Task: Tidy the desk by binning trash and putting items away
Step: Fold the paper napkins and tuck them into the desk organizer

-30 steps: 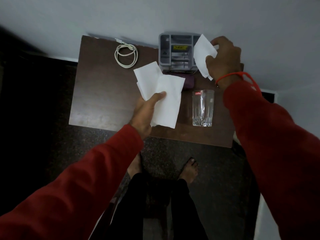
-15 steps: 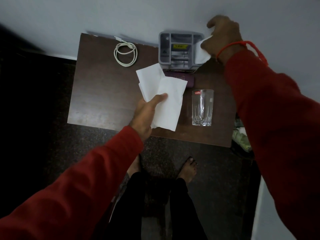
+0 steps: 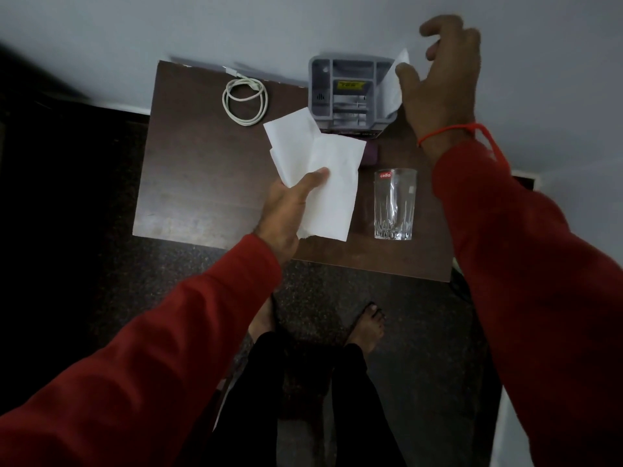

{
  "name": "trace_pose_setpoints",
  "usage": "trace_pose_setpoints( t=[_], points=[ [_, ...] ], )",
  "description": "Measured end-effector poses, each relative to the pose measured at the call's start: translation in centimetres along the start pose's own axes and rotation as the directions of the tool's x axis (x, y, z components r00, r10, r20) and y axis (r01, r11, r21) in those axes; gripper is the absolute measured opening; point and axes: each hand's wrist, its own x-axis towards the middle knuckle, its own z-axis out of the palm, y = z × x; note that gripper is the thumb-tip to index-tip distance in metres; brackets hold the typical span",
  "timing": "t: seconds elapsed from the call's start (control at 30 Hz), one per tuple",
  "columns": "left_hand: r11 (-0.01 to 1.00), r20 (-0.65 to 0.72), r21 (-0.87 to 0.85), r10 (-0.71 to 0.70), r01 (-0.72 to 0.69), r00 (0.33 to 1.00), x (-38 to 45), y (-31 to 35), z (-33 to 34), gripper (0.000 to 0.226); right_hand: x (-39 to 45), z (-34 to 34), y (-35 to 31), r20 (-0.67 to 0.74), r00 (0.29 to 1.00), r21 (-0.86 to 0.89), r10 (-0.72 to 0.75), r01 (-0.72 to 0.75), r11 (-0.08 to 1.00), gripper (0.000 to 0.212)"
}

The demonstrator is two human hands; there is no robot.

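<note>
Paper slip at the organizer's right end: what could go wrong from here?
1. The paper slip leans at the grey desk organizer's right end under the open right hand; it could slide out.
2. The left hand pinches loose white papers at one edge; one might drop.
3. The drinking glass stands beneath the right arm's path back; a sleeve could tip it.

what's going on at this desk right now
A person in red sleeves stands at a small brown desk, tidying. The left hand grips a couple of white paper sheets above the desk. The right hand, fingers spread, is at the right end of a grey desk organizer, where another white sheet sticks up from the end slot. A coiled white cable and a clear drinking glass sit on the desk.
</note>
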Motion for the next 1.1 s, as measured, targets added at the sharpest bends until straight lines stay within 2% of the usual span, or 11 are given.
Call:
trace_pose_setpoints(
  t=[0.07,0.1,0.17,0.23,0.47,0.57,0.63,0.73,0.9,1.0,1.1],
  points=[
    [1.0,0.003,-0.001,0.02,-0.02,1.0,0.0,0.0,0.1,0.041,-1.6,-0.6,-0.9,0.065,0.993,0.105,-0.093,0.086,0.991,0.041],
    [0.999,0.009,-0.005,0.032,-0.032,0.999,0.0,0.1,0.1,0.041,-2.5,-0.8,-1.3,0.223,0.97,0.17,-0.095,0.057,0.984,0.045],
    [0.998,0.043,-0.021,0.059,-0.059,0.997,0.0,0.1,0.2,0.04,-4.2,-1.0,-1.8,0.59,0.805,0.16,-0.07,-0.031,0.987,0.06],
    [0.996,0.079,-0.024,0.088,-0.087,0.993,-0.1,0.1,0.3,0.038,-4.9,-0.9,-1.6,0.712,0.698,0.123,-0.071,-0.024,0.992,0.062],
    [0.996,0.046,0.025,0.089,-0.091,0.995,-0.4,0.1,-0.8,0.034,-4.1,-1.6,-1.4,0.517,0.856,0.207,-0.026,-0.095,0.974,0.032],
    [0.994,0.016,0.044,0.102,-0.102,0.995,-0.5,0.2,-1.2,0.043,-3.9,-2.2,-1.9,0.627,0.779,0.238,-0.031,-0.153,0.959,0.039],
    [0.992,0.017,0.061,0.11,-0.11,0.994,-0.6,0.4,-1.3,0.042,-3.5,-2.5,-2.2,0.674,0.737,0.162,-0.052,-0.078,0.984,0.041],
    [0.989,0.018,0.082,0.119,-0.12,0.993,-0.5,0.9,-1.4,0.027,-2.4,-2.7,-2.2,0.643,0.763,0.085,-0.068,0.018,0.996,0.035],
    [0.99,0.016,0.073,0.119,-0.119,0.993,-0.4,1.1,-1.9,0.025,-0.2,-2.8,-2.2,0.283,0.945,0.177,-0.164,0.117,0.977,0.021],
    [0.99,-0.004,0.075,0.121,-0.12,0.993,-0.5,0.9,-2.2,0.04,1.4,-2.2,-2.2,0.15,0.975,0.287,-0.163,0.115,0.951,0.014],
    [0.993,-0.006,0.054,0.109,-0.109,0.994,-0.5,0.7,-2.2,0.037,2.5,-1.3,-2.2,0.095,0.977,0.247,-0.192,0.164,0.955,0.016]
  ],
)
